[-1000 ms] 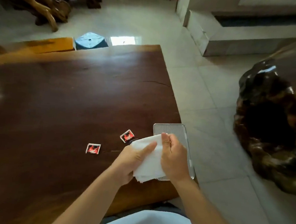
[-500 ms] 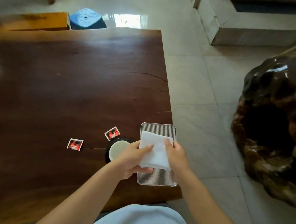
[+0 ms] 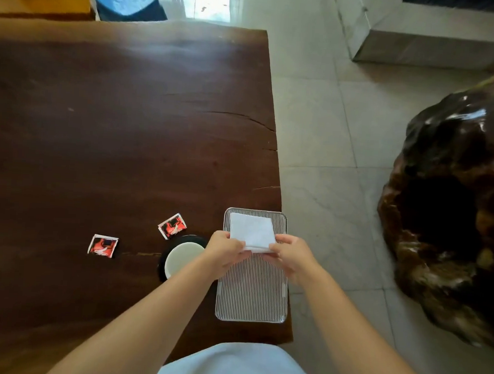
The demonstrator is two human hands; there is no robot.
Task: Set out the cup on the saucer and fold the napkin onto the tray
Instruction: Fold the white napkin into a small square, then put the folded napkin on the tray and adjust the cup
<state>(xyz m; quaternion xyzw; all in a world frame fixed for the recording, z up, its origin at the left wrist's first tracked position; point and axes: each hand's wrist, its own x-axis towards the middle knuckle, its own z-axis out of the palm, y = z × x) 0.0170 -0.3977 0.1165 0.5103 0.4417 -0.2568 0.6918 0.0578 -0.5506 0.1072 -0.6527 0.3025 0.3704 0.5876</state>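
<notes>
White folded paper napkin (image 3: 251, 232) lies over the far end of the ribbed metal tray (image 3: 252, 291), its near edge pinched by the left hand (image 3: 227, 250) and right hand (image 3: 291, 254). Beside the tray, a white cup (image 3: 182, 258) sits on its black saucer (image 3: 163, 264) on the dark wooden table (image 3: 113, 135).

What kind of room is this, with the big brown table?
Probably a tea room or sitting room in a home or furniture showroom, though that is a guess. A thick slab wood table stands on a glossy tiled floor, beside a polished carved root-wood piece, with a cup set out.
</notes>
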